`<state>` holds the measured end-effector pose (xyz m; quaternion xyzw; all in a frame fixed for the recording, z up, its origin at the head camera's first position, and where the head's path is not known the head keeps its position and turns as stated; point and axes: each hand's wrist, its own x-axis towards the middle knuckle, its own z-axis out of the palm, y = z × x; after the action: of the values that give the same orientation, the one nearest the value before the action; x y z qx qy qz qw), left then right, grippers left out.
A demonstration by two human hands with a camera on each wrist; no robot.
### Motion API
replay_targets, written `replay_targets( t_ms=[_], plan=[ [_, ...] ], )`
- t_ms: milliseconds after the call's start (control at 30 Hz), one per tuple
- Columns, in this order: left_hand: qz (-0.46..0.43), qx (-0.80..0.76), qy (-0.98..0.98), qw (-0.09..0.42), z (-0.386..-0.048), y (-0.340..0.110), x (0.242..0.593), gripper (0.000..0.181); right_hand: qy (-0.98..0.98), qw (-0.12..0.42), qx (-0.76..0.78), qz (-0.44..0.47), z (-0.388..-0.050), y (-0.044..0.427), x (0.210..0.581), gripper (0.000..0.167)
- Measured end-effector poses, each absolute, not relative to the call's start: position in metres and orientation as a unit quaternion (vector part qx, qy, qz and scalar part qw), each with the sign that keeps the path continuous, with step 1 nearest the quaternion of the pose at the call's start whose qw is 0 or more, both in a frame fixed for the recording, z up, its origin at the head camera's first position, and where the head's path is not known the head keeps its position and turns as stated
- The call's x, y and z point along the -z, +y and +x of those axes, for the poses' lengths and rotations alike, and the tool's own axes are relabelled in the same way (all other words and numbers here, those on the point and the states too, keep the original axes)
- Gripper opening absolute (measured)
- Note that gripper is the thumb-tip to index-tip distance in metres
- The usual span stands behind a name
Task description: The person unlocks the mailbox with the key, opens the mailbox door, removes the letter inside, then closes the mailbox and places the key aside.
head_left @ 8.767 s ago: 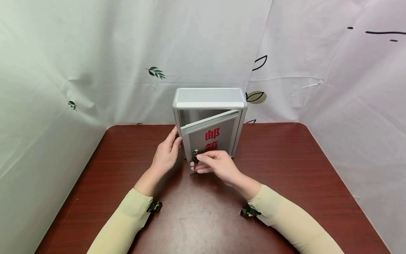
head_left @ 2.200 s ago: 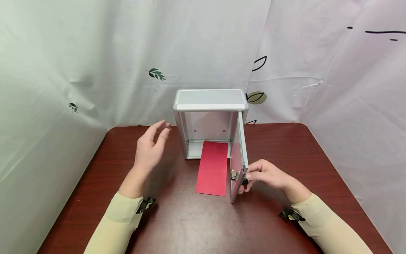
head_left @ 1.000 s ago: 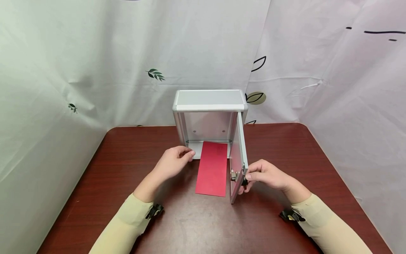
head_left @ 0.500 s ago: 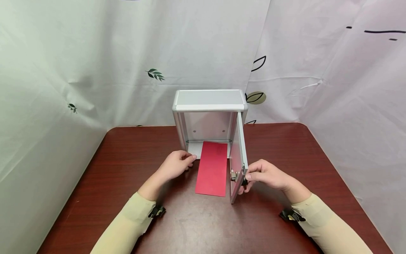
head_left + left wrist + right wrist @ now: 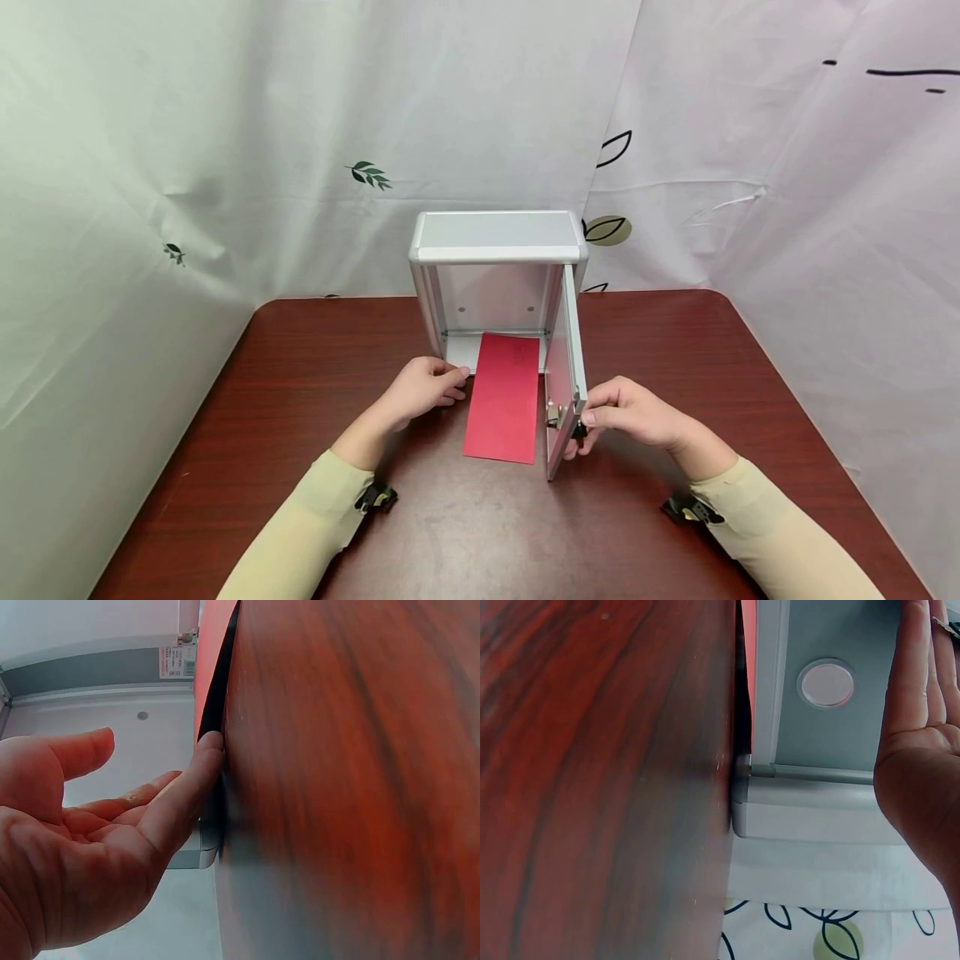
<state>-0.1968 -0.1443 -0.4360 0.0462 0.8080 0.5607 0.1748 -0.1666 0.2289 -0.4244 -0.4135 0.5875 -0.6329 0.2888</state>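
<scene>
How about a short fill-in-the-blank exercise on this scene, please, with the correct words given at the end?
1. The paper sticking out of the metal box is coloured ____.
2. The door of the box is not closed but ____.
3. The left hand is beside the paper; the other hand, at the door, is the ____ one.

Missing words: red; open; right.

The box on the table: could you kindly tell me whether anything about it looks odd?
Only the red paper stands out: it juts from the open front of the box, slightly askew. No damage shows.
</scene>
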Motion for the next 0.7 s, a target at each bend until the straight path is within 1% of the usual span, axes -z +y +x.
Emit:
replay_targets(
  t_ms=[333,700],
  plan=[
    [0.026,-0.595,0.777,0.204,-0.1972,-0.1413,0.4349,0.045,0.584,0.294,0.633,-0.416,-0.1675,0.2286,0.4246,0.027],
    [0.01,-0.591,0.783,0.193,-0.1979,-0.1348,0.4354,0.042,0.587,0.291,0.632,-0.414,-0.1676,0.2296,0.4254,0.027]
  ],
)
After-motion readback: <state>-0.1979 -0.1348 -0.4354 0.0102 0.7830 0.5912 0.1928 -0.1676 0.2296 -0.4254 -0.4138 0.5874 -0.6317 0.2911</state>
